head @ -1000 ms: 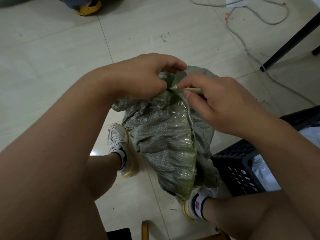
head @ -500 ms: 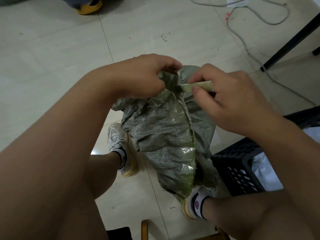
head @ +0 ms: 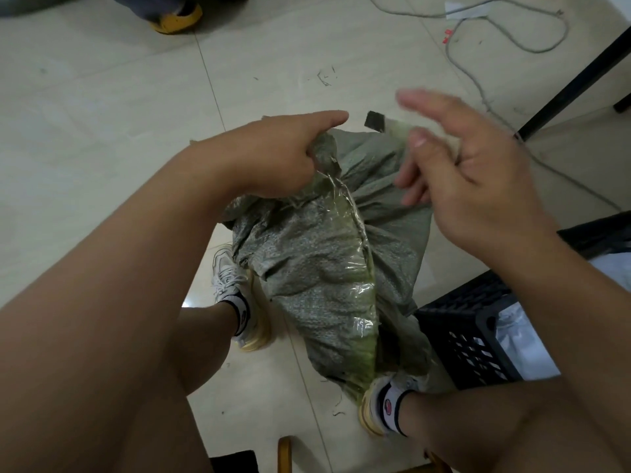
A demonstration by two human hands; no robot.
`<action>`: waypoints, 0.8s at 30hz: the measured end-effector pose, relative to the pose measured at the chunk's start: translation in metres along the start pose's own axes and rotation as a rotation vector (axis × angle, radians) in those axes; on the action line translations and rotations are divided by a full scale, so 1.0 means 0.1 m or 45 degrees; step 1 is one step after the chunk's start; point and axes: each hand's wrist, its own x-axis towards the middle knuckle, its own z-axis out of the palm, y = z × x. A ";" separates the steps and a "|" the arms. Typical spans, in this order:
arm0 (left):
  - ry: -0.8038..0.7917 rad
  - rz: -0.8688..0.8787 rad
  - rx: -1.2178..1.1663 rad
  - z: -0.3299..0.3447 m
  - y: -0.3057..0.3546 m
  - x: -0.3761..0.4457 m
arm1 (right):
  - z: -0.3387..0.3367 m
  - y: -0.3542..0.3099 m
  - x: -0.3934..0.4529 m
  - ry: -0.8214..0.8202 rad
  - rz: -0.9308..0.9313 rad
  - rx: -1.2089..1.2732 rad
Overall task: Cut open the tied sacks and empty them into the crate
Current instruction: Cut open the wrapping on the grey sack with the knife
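Left hand (head: 273, 155) grips the bunched neck of the sack (head: 324, 261), fingers curled round the gathered weave, forefinger stretched out toward the far side. Our right hand (head: 471, 169) is raised just beside the neck, blurred; fingers mostly spread and loose. A small cutter (head: 379, 122) with a dark end shows between the two hands, near the right thumb; whether the thumb pins it we cannot tell, the blur hides the contact.

Sack: grey-green woven stuff, a strip of clear tape running down its front, standing on the floor (head: 102, 114) between our two shoes, held upright at the neck. Black lattice crate (head: 471, 336) sits just beside it on our right, white bags already lying inside.

Step in hand, as we judge it: opening the tied mouth. The neck looks gathered yet, with nothing spilling, so emptying has not begun.

Next move, as we reckon: secure the cutter properly in the right hand, bring its edge to the tie or tape just clear of the left fingers, and cut away from them. Left hand must keep the neck taut. Then tip the mouth over the crate rim.

Grey cable (head: 478, 83) trails over the tiles beyond; a yellow shoe (head: 177, 17) of another person shows at the top edge.
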 end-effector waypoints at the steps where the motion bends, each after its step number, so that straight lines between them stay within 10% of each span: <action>1: -0.009 0.002 -0.010 0.00 0.01 -0.01 | 0.03 0.02 0.01 -0.049 0.048 -0.049; 9: 0.120 -0.020 -0.382 -0.04 0.14 -0.05 | 0.32 -0.05 -0.10 -0.370 0.388 -0.238; 24: 0.313 0.286 -0.631 -0.17 0.15 -0.25 | -0.07 0.09 0.12 -0.089 0.411 0.108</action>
